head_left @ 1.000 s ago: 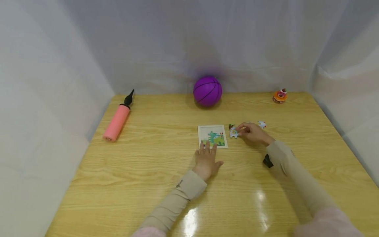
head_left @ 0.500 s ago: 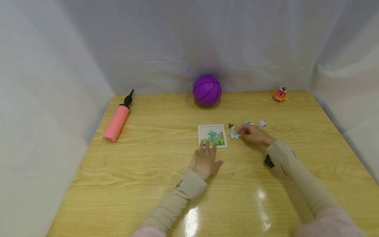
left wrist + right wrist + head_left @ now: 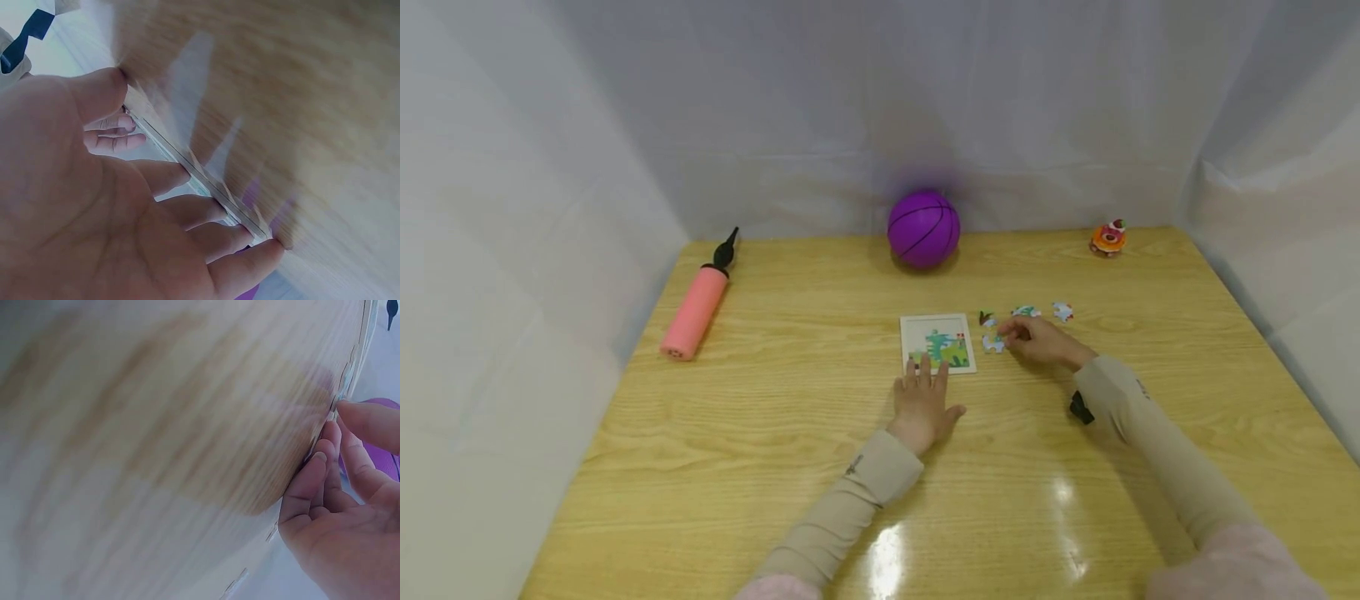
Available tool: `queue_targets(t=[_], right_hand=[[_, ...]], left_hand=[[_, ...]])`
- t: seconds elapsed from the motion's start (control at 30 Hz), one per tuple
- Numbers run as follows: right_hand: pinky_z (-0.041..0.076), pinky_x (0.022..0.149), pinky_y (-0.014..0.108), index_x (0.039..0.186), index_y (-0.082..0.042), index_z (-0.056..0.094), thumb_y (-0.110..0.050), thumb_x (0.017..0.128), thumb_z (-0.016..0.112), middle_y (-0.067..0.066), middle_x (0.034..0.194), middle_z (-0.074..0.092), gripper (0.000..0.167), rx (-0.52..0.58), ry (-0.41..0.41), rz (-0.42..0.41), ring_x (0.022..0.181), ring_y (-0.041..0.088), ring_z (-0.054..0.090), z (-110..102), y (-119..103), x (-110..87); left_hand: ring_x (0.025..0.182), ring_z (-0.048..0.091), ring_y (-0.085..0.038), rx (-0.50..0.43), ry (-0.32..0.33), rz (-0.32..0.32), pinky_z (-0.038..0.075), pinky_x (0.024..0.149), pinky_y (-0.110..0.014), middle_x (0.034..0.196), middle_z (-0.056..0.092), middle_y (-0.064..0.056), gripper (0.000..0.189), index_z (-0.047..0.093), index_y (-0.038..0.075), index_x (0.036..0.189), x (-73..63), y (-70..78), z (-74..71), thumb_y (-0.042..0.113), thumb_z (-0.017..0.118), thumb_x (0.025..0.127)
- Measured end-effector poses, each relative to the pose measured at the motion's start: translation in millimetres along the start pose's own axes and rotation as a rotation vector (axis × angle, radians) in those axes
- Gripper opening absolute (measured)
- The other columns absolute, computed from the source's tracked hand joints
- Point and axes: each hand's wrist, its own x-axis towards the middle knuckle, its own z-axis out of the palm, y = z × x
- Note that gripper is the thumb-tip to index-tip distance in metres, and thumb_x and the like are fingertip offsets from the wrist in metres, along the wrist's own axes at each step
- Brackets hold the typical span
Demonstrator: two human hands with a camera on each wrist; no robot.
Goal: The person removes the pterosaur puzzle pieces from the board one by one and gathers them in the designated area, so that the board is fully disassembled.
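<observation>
A square puzzle board (image 3: 917,333) with a pale rim lies mid-table, its green and teal picture partly filled in. My left hand (image 3: 921,412) lies flat with its fingers spread, fingertips resting on the board's near edge. In the left wrist view those fingers stretch along the board's side. Just right of the board, my right hand (image 3: 1037,340) pinches the edge of a light-blue puzzle piece (image 3: 991,344) on the table between thumb and fingertips. A brown-and-blue piece (image 3: 987,319) sits behind it. Two more pieces, one teal-and-white (image 3: 1026,312) and one white-and-red (image 3: 1062,312), lie behind the right hand.
A purple ball (image 3: 923,229) stands at the back edge. A pink hand pump (image 3: 696,312) with a black nozzle lies at the left. At the back right is a small orange-and-pink figurine (image 3: 1108,239). A small black object (image 3: 1081,408) shows beside the right sleeve.
My right hand and the light-blue piece have shifted slightly toward the near edge, exposing more of the pieces behind. The left hand has stayed in place on the board.
</observation>
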Motion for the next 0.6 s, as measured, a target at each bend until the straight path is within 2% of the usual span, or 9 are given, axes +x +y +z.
queue_targets(t=[0.13, 0.33, 0.6], right_hand=[[0.046, 0.077, 0.020, 0.117, 0.012, 0.057, 0.000, 0.097, 0.051, 0.022, 0.104, 0.060, 0.023, 0.016, 0.014, -0.015, 0.092, 0.021, 0.055, 1, 1, 0.4], [0.051, 0.087, 0.037, 0.116, 0.006, 0.061, -0.006, 0.098, 0.055, 0.021, 0.106, 0.064, 0.022, -0.052, 0.057, -0.059, 0.097, 0.028, 0.060, 4, -11, 3.2], [0.054, 0.087, 0.044, 0.121, 0.006, 0.059, -0.005, 0.097, 0.056, 0.020, 0.103, 0.065, 0.027, -0.073, -0.039, -0.132, 0.095, 0.031, 0.063, 18, -49, 22.4]], left_hand=[[0.151, 0.019, -0.035, -0.002, 0.001, 0.001, 0.027, 0.120, -0.049, 0.164, 0.016, -0.014, 0.074, 0.020, 0.017, 0.157, -0.2, -0.1, -0.3, 0.055, 0.045, 0.098], [0.151, 0.019, -0.035, 0.005, -0.006, 0.004, 0.027, 0.120, -0.049, 0.164, 0.016, -0.014, 0.074, 0.020, 0.018, 0.157, -0.9, 0.6, -0.4, 0.054, 0.044, 0.098], [0.150, 0.019, -0.036, -0.017, 0.003, 0.001, 0.028, 0.119, -0.050, 0.163, 0.018, -0.014, 0.074, 0.022, 0.017, 0.157, 0.4, 1.6, -1.1, 0.054, 0.046, 0.098]])
